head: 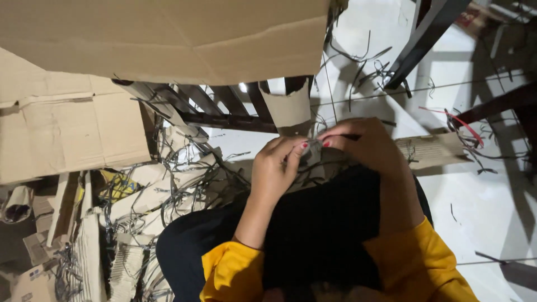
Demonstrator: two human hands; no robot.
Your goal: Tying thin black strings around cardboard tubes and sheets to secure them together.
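Note:
My left hand (pixel 277 168) and my right hand (pixel 361 145) meet over my lap, both pinching a small grey piece of material (pixel 313 151) between thumbs and fingertips. My nails are painted red. I wear yellow sleeves (pixel 232 271) and dark trousers (pixel 319 223). A cardboard tube (pixel 291 109) stands just beyond my fingers, against dark wooden slats (pixel 224 109).
A big flat cardboard sheet (pixel 168 39) lies across the top. A cardboard box (pixel 67 134) sits at left. Cardboard scraps and tangled black strips (pixel 140 212) pile at lower left. More black strips (pixel 363 67) and a cardboard piece (pixel 433 150) lie on the white floor (pixel 486 207).

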